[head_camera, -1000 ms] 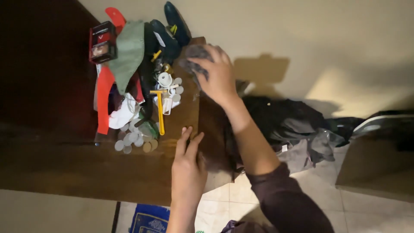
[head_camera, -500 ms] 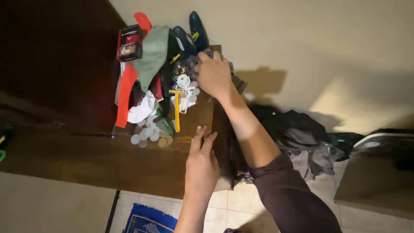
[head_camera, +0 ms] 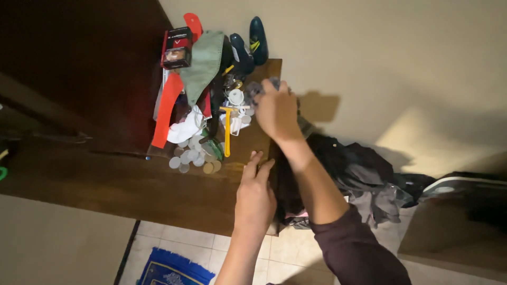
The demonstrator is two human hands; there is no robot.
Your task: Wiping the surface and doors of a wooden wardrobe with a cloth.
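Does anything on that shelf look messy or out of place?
Yes. The wooden shelf carries a jumbled heap: a loose scatter of round discs, a yellow razor, a green cloth and a red strip piled together. Dark clothes lie heaped below. The right hand presses a grey rag into the heap.

The person's right hand (head_camera: 277, 111) leads to a forearm bare up to a dark maroon sleeve pushed near the elbow, while the left hand (head_camera: 255, 195) shows no sleeve.

dim warm light, hard shadows on the wall (head_camera: 369, 63), soft motion blur
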